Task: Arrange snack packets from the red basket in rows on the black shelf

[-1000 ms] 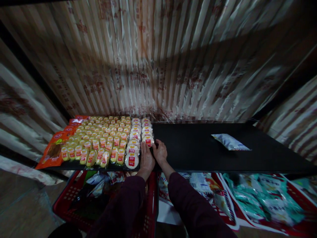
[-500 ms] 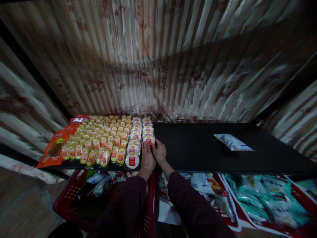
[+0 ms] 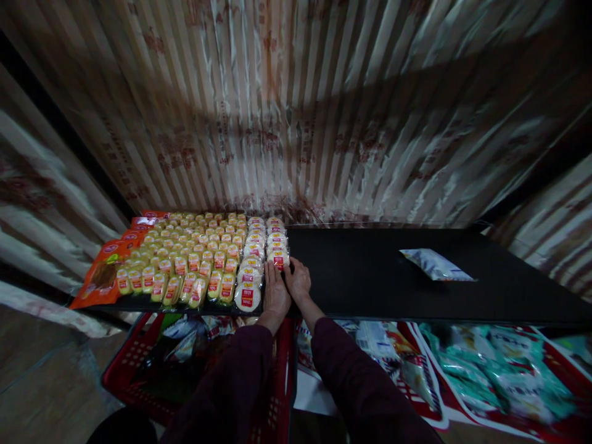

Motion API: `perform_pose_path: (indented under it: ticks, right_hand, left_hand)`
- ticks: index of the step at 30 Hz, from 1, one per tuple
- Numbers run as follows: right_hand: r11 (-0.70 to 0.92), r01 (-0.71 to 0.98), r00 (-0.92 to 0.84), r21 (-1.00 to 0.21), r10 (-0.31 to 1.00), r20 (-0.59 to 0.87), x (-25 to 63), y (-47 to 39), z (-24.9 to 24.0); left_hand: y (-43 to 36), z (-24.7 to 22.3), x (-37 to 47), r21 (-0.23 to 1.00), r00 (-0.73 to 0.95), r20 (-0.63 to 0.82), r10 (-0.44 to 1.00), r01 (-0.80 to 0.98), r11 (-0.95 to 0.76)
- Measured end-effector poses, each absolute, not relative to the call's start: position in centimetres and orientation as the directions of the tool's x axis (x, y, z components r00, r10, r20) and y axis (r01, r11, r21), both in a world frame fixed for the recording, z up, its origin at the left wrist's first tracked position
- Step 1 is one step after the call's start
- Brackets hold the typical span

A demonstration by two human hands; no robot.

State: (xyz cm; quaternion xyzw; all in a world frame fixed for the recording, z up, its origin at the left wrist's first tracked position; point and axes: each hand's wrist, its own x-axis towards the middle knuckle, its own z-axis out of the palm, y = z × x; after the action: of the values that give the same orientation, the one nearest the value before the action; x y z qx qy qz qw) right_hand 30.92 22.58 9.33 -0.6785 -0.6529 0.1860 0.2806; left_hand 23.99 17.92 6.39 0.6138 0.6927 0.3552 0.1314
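Note:
Two columns of clear-wrapped, round white cakes with red labels stand on a black shelf (image 3: pixel 351 277). My hands are together at the front of the shorter right column. My left hand (image 3: pixel 276 296) lies with its fingers stretched forward, the tips touching the front packaged round cake (image 3: pixel 278 260). Against that pack's right edge, my right hand (image 3: pixel 298 279) has its fingers bent and closed. Left of my hands, the longer column ends in another round cake pack (image 3: pixel 247 297). Part of the front pack's lower edge is hidden by my fingers.
Several rows of small yellow wrapped cakes (image 3: pixel 180 265) fill the shelf's left part, beside orange pouches (image 3: pixel 104 274). A pale bag (image 3: pixel 437 265) lies on the right. Below stand a red basket (image 3: pixel 118 370) and baskets with green bags (image 3: pixel 499 370). Striped sheeting (image 3: pixel 277 123) hangs behind.
The view has shifted very slightly. Both hands stay at the front pack of the right column, with almost no movement.

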Motion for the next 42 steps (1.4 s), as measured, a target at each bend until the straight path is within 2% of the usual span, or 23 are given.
perform_pose_path:
  ticks: [20, 42]
  right_hand:
    - [-0.013, 0.793, 0.093, -0.609, 0.991, 0.1, 30.68, 22.57, 9.67]
    - [0.02, 0.805, 0.083, -0.594, 0.986, 0.145, 30.56, 22.49, 8.88]
  left_hand:
    - [18.28, 6.22, 23.98, 0.681, -0.237, 0.251, 0.938, 0.732, 0.003]
    - [17.97, 6.57, 23.91, 0.604, -0.197, 0.226, 0.954, 0.797, 0.022]
